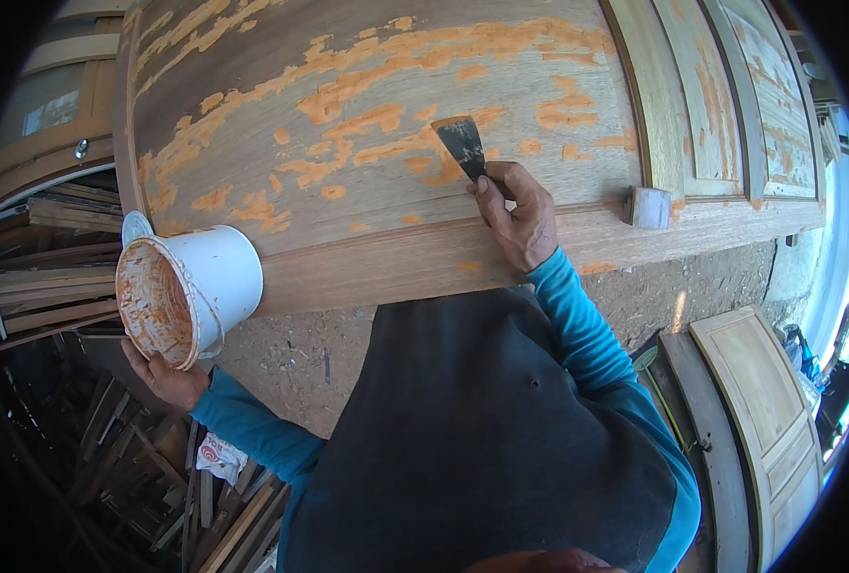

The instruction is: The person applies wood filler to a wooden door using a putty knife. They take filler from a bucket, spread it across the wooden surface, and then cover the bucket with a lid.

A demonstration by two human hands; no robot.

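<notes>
The fingers of the right hand [520, 215] are curled tight around the handle of a putty knife [462, 146], thumb laid along its top, so that only the dark, filler-smeared blade shows beyond the knuckles. The blade points away from the person and lies flat against the wooden door panel [367, 105], its tip among the orange patches of filler [348, 91] that streak and dot the grey-brown wood. The right wrist rests over the lighter rail [424, 263] at the panel's near edge, and a teal sleeve runs back from it toward the body. On the left, the left hand [168, 377] grips a white plastic tub [200, 286] from below, fingers wrapped under its rim; the tub is tilted on its side with its open mouth turned left, the inside coated in the same orange paste, and its upper side is near the panel's near-left corner. A small wooden block [650, 207] sits on the rail to the right of the right hand. Farther right, recessed door panels [730, 105] continue. Below, the ground is bare dirt [300, 358]; stacked timber offcuts [52, 286] lie at left, and another pale door [759, 401] lies at near right.
</notes>
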